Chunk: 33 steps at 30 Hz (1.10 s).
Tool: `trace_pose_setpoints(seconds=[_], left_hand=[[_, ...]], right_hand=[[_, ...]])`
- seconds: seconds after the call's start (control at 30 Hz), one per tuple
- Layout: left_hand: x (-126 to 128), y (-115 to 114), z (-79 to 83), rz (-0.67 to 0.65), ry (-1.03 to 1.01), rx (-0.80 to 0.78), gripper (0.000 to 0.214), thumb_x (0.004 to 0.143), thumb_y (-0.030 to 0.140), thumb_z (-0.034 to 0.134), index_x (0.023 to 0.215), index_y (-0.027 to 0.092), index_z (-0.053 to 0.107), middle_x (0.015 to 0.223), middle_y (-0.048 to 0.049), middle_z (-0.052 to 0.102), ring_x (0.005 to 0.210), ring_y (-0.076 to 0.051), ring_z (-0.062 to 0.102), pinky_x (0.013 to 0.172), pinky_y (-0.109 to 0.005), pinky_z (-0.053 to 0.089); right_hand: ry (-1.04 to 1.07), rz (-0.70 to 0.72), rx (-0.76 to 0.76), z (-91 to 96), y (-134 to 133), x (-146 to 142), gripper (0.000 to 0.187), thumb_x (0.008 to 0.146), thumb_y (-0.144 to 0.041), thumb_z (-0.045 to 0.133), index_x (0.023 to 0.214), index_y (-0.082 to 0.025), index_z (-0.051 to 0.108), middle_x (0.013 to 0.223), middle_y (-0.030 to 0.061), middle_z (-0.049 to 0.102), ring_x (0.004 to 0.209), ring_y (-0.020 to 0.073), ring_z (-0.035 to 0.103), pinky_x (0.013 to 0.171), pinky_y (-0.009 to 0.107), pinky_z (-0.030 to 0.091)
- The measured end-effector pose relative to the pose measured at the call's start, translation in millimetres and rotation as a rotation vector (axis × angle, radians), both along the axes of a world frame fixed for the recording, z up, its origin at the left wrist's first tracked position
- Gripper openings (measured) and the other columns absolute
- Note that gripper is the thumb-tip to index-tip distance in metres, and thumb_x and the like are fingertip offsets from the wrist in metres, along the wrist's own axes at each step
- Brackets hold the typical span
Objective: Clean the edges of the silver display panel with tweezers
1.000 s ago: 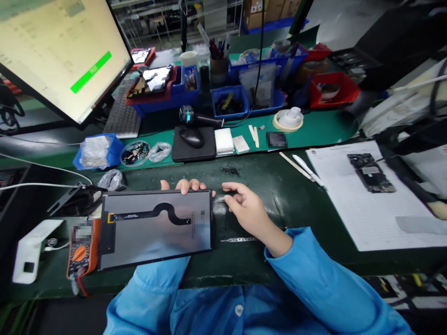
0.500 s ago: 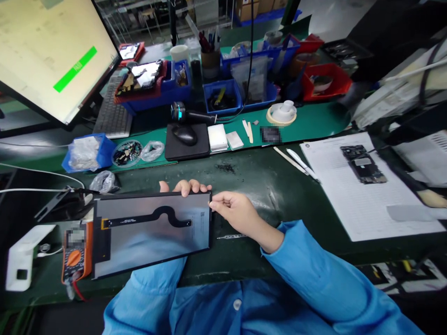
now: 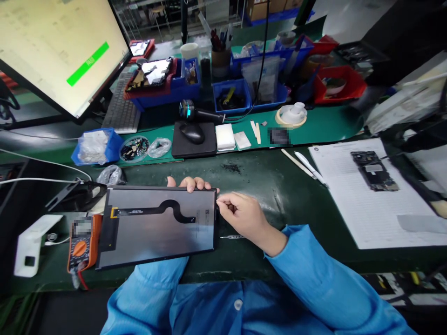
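A grey display panel [image 3: 157, 228] with a black flex cable across its back is held face down above the dark green bench. My left hand [image 3: 190, 183] is under it, and only the fingertips show, curled over the far edge. My right hand [image 3: 240, 216] pinches the panel's right edge near the top corner, thumb and forefinger closed on it. Both arms wear blue sleeves.
An orange multimeter [image 3: 79, 249] and a white bracket [image 3: 33, 244] lie to the left of the panel. Metal tweezers [image 3: 232, 237] lie under my right wrist. A paper sheet [image 3: 377, 195] with a circuit board [image 3: 374, 170] is on the right. Mouse [image 3: 191, 133], bins and a monitor [image 3: 59, 51] stand behind.
My right hand went from open beside the panel to pinching its right edge. The panel has stayed in my left hand with little shift.
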<state>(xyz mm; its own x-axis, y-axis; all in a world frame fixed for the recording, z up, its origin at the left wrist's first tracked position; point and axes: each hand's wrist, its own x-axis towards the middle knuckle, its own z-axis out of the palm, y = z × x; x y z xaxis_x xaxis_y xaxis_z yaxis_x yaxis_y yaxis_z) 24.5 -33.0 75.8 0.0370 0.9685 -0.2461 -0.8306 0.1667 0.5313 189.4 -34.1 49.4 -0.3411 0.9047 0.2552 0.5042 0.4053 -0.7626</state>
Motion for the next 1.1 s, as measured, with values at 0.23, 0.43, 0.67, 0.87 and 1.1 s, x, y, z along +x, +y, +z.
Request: trace_pose_setpoints(seconds=[0.23, 0.43, 0.67, 0.87, 1.1], left_hand=[[-3.2, 3.0, -7.9, -0.02, -0.031, 0.021, 0.072, 0.1, 0.07, 0.018, 0.06, 0.018, 0.05, 0.077, -0.0051, 0.054, 0.08, -0.02, 0.061, 0.094, -0.051, 0.056], [-6.3, 6.2, -13.0, -0.036, -0.051, 0.008, 0.073, 0.099, 0.071, 0.017, 0.058, 0.019, 0.049, 0.074, -0.005, 0.053, 0.078, -0.02, 0.06, 0.094, -0.051, 0.056], [-11.6, 5.8, -17.6, -0.033, -0.062, 0.042, 0.072, 0.099, 0.07, 0.017, 0.061, 0.02, 0.052, 0.076, -0.0052, 0.053, 0.082, -0.021, 0.06, 0.093, -0.052, 0.057], [-18.0, 6.6, -16.3, 0.035, -0.068, 0.062, 0.069, 0.101, 0.066, 0.018, 0.063, 0.019, 0.052, 0.078, -0.0051, 0.054, 0.082, -0.02, 0.06, 0.09, -0.051, 0.058], [-20.0, 2.4, -3.5, 0.12, -0.088, 0.069, 0.061, 0.104, 0.06, 0.023, 0.069, 0.019, 0.053, 0.079, -0.004, 0.055, 0.083, -0.019, 0.061, 0.09, -0.045, 0.058]], right_hand=[[0.01, 0.028, 0.021, -0.7, 1.5, 0.9, 0.018, 0.088, -0.018, 0.056, 0.073, -0.022, 0.064, 0.064, -0.0015, 0.059, 0.059, 0.0139, 0.052, 0.059, 0.026, 0.036], [-0.008, 0.071, 0.039, -1.1, 2.5, 2.2, 0.019, 0.087, -0.017, 0.055, 0.07, -0.022, 0.061, 0.063, -0.0021, 0.055, 0.058, 0.0136, 0.049, 0.059, 0.026, 0.036], [0.006, 0.134, 0.034, 2.5, 2.5, 4.0, 0.02, 0.089, -0.018, 0.055, 0.07, -0.022, 0.061, 0.064, -0.0019, 0.056, 0.059, 0.0136, 0.051, 0.06, 0.027, 0.037], [0.082, 0.214, 0.054, 4.6, 1.5, 4.5, 0.018, 0.089, -0.017, 0.055, 0.073, -0.022, 0.062, 0.065, -0.0015, 0.06, 0.058, 0.013, 0.054, 0.059, 0.026, 0.041], [0.136, 0.322, 0.002, 14.2, -2.0, 6.3, 0.015, 0.086, -0.016, 0.058, 0.075, -0.023, 0.065, 0.066, -0.001, 0.063, 0.058, 0.0132, 0.057, 0.058, 0.026, 0.045]])
